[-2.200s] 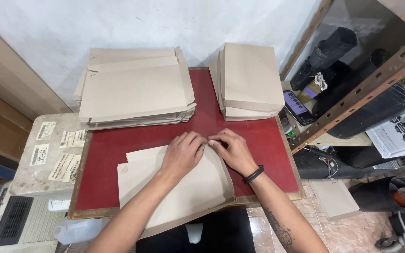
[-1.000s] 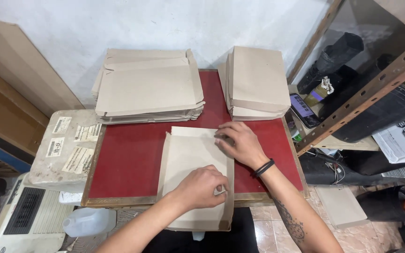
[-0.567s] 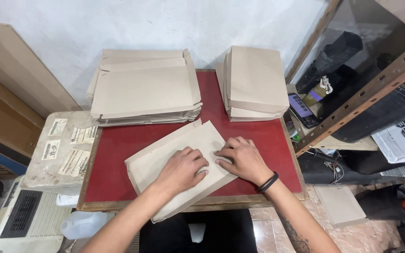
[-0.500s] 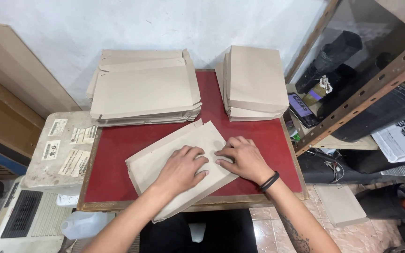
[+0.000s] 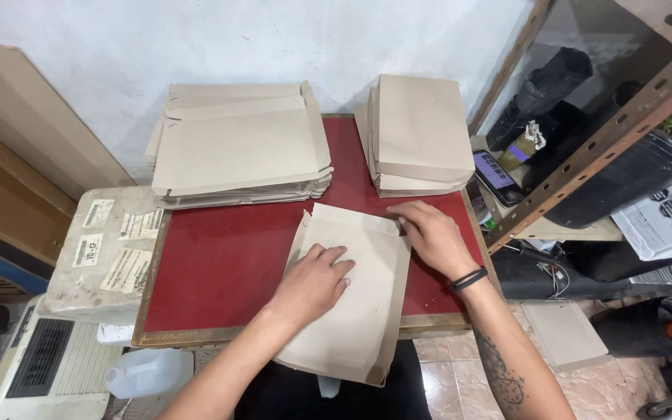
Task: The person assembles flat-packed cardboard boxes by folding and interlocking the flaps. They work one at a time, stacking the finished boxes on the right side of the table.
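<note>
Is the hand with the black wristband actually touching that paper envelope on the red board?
Touching. The head view shows the right hand with fingertips pressed on the top right corner of the envelope.

Two stacks (image 5: 239, 144) (image 5: 418, 136) — one loose envelope (image 5: 351, 292)

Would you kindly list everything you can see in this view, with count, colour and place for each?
Folded paper bag: one, tan, on the red board, near end hanging over the edge, under both hands.
Stack of flat unfolded sheets: one, tan, back left of the board.
Stack of finished bags: one, tan, back right.
Board: one, red with wooden rim, centre.
Labelled box: one, grey-white, left of the board.
Plastic jug: one, translucent white, lower left.
Metal shelf: one, brown, right, holding dark bags.
Wristband: one, black, on the right wrist.
Left hand: flat on the bag.
Right hand: at the bag's top right corner.
</note>
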